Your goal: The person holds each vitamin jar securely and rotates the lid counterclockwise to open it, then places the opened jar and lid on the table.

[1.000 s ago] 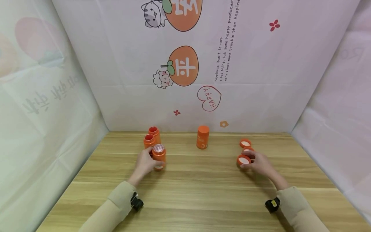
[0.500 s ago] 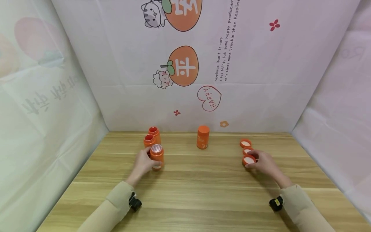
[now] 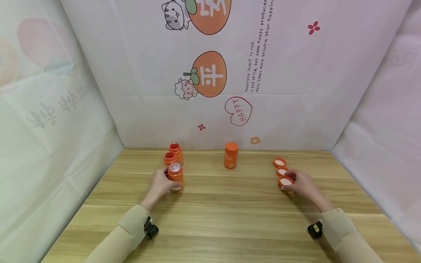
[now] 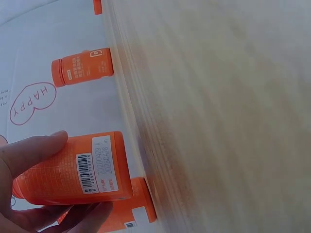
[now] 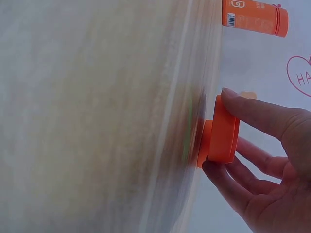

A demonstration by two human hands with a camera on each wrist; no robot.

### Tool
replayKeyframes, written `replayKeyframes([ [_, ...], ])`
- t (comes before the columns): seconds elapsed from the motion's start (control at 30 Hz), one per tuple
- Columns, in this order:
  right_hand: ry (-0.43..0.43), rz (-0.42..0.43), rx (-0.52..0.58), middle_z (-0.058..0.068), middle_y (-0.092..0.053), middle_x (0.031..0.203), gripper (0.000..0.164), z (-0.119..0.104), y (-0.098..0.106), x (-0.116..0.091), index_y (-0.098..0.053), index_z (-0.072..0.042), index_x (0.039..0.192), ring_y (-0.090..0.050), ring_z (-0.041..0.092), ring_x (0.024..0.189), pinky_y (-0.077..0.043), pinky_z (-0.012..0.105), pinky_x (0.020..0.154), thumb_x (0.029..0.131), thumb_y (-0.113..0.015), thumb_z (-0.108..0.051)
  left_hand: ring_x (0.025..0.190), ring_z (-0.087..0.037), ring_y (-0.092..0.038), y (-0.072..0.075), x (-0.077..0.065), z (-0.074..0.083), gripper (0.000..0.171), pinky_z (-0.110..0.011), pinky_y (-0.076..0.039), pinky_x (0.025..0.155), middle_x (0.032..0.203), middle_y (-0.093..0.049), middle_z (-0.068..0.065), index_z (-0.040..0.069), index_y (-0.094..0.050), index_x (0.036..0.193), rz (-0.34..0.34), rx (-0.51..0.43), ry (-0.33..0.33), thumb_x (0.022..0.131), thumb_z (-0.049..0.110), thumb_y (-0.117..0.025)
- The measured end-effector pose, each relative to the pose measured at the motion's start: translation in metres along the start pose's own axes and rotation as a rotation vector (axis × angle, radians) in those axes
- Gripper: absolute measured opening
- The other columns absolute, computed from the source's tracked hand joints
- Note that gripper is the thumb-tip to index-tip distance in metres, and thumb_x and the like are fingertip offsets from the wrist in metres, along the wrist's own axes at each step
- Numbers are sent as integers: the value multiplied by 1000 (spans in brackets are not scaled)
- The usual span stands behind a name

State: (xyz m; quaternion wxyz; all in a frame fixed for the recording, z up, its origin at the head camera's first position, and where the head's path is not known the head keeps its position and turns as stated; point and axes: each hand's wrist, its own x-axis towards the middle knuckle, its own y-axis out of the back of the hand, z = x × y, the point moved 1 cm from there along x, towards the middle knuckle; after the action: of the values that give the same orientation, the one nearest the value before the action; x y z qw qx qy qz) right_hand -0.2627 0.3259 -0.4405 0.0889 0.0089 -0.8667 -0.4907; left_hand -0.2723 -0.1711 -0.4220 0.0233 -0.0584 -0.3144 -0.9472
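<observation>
My left hand grips an orange bottle with a silver foil seal over its mouth; in the left wrist view the bottle's barcode label faces the camera. Right behind it stand two orange bottles with uncovered mouths, a nearer one and a farther one. On the right, my right hand pinches an orange cap by its edge between thumb and fingers, its white inside facing up. Two more caps lie just beyond, a middle cap and a far cap, also white side up.
One capped orange bottle stands at the back middle of the wooden table, close to the printed white backdrop. White sheets hang at both sides. A small black camera sits on each wrist.
The left hand has shifted the sealed bottle slightly left, closer to the two uncovered bottles. The right hand has moved its cap to the right, into line with the other two caps.
</observation>
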Motion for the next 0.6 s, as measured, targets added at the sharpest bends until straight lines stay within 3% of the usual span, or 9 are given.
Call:
replayKeyframes([
  [0.6, -34, -32, -17, 23, -63, 100, 55, 4, 1, -2, -57, 8, 107, -59, 31, 89, -48, 45, 76, 69, -83, -22, 104, -33, -61, 5, 4, -6, 61, -49, -47, 91, 115, -64, -20, -4, -57, 119, -8, 46, 27, 64, 4, -82],
])
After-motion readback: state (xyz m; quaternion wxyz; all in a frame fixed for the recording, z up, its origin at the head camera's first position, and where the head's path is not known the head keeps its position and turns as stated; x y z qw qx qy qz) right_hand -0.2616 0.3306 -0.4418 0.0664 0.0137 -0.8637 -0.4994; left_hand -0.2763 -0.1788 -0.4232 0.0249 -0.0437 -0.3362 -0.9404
